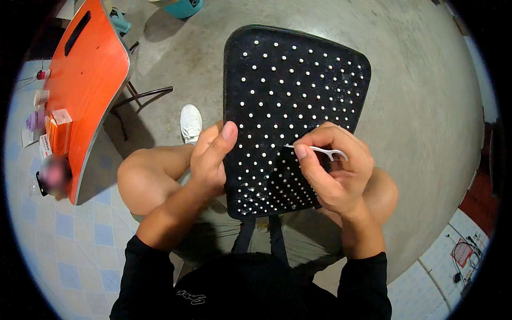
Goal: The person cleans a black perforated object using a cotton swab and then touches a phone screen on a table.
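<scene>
A black board or mat (264, 94) with rounded corners, dotted with rows of small white studs, rests tilted over my lap. At its left edge my left hand (212, 156) grips the rim, the thumb lying along the front. My right hand (336, 164) pinches a white plastic dental floss pick (320, 149) between thumb and forefinger. The pick's thin pointed end lies over the board near its middle, close to a stud; whether it touches cannot be told. Its forked end points to the right. My right hand hides part of the board's right edge.
An orange table (94, 68) with dark metal legs stands at the left, with an orange box (60, 130) and small containers on it. A teal bucket (182, 7) is on the concrete floor (420, 100) at the top. Cables (472, 256) lie on a pale surface at the lower right.
</scene>
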Tool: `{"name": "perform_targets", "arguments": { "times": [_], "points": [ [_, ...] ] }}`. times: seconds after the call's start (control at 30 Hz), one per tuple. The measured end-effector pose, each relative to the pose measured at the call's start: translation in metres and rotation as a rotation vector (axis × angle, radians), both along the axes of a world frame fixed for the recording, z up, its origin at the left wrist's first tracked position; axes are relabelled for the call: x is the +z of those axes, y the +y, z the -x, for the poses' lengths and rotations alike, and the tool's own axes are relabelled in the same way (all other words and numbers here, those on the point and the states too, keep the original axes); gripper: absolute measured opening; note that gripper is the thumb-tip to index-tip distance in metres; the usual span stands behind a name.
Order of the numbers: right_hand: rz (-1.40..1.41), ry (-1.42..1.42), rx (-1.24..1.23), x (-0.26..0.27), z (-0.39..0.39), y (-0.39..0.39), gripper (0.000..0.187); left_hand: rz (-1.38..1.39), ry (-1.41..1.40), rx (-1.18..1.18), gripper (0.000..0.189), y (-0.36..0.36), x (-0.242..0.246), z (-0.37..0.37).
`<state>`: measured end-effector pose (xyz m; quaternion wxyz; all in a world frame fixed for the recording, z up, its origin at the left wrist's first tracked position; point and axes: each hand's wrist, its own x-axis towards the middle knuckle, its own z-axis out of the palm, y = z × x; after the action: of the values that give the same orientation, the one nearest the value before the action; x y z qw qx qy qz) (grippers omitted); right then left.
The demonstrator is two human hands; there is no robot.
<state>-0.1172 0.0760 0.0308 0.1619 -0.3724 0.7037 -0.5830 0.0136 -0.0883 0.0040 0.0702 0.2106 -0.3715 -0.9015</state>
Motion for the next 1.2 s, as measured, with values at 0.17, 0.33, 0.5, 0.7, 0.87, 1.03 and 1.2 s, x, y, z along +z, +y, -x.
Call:
{"name": "perform_targets", "arguments": {
  "times": [0.17,0.33,0.5,0.7,0.87,1.03,1.2],
  "points": [
    [0.037,0.009,-0.069,-0.002,-0.004,-0.001,0.005,0.034,-0.025,-0.032,0.055,-0.003,0.003,0.001],
    [0.047,0.051,-0.076,-0.002,-0.005,-0.004,0.006,0.116,0.032,-0.066,0.055,-0.006,-0.001,0.0],
    [0.009,0.121,-0.056,0.0,-0.003,-0.004,0.006,0.173,-0.046,-0.045,0.056,-0.004,0.005,0.001],
    [0.081,0.094,0.003,0.012,0.004,0.005,0.01,0.068,-0.058,-0.021,0.061,-0.005,0.007,0.003],
    [0.13,0.213,-0.067,0.019,0.004,0.017,0.012,0.1,-0.059,-0.072,0.068,-0.01,0.006,-0.006],
    [0.007,0.277,-0.052,0.026,0.0,0.009,0.014,0.204,-0.125,-0.127,0.077,-0.009,0.003,-0.009],
    [-0.005,0.291,-0.068,0.018,0.0,0.005,0.014,0.262,-0.148,-0.127,0.076,-0.008,0.006,-0.005]
  ]
}}
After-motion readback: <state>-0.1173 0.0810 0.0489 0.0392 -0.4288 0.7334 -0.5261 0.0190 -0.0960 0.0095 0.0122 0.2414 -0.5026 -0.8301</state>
